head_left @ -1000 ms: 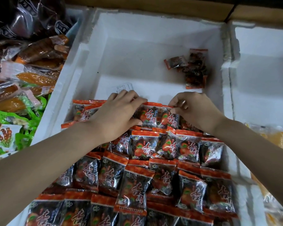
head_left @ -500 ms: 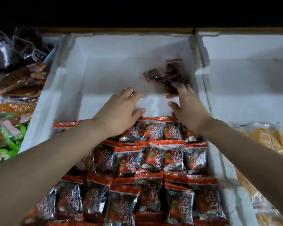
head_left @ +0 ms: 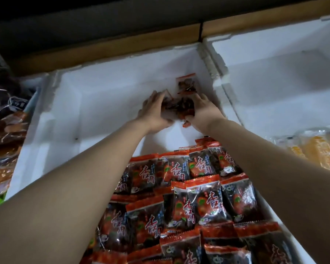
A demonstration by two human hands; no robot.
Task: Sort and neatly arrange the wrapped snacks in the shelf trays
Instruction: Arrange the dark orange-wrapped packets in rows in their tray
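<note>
Half a second ago my left hand (head_left: 154, 109) hovered flat over the front rows and my right hand (head_left: 204, 109) was only reaching toward the far corner. Now both are stretched to the far right corner of the white rectangular foam tray (head_left: 46, 115). They close from either side on the loose cluster of small dark plastic snack packets with orange-red sealed ends (head_left: 179, 107). The left hand's fingers curl round its left flank, and the right hand's fingers curl over its right flank, so both are grasping it.

I judge that straightening the front rows is over for now and gathering the strays has begun, so they can join the rows.

The cluster is jumbled, and I cannot give it one heading. One packet of the same kind (head_left: 186, 82) leans against the far wall just behind it, orange-red seal uppermost and long axis running up the wall.

The arranged rows of dark packets with orange-red tops (head_left: 198, 187) fill the near part of the same tray. They overlap like shingles, long axes running near to far and sealed tops pointing to the far wall.
</note>
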